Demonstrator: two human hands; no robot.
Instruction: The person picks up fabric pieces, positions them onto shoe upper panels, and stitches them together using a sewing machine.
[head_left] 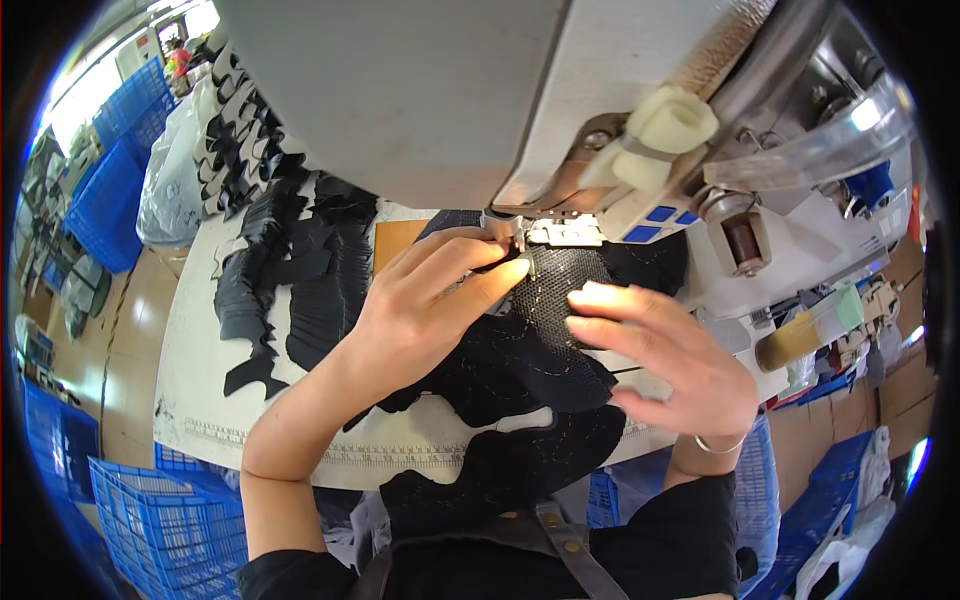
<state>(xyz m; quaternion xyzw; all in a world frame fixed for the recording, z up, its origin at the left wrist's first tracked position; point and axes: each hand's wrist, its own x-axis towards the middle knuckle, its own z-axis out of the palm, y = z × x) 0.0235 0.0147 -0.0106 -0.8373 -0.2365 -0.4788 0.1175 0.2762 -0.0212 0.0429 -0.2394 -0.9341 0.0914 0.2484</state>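
Note:
Under the head of a sewing machine (390, 100) lies a black mesh fabric piece (560, 285) with light stitch lines, joined to or overlapping dark cloth. My left hand (415, 305) is beside the presser foot (516, 236), thumb and forefinger closed on the fabric's edge. To the right, my right hand (685, 355) has its fingers stretched out and apart; the fingertips meet the mesh's right side, slightly blurred. More black cut fabric (540, 450) hangs over the table's front edge toward my lap. The needle tip is hard to make out.
Stacked black cut pieces (325, 275) cover the table's left side. A ruler strip (380, 457) runs along the front edge. A brown thread bobbin (739, 240) sits right of the needle area. Blue crates (165, 510) and a plastic bag (172, 195) stand around the table.

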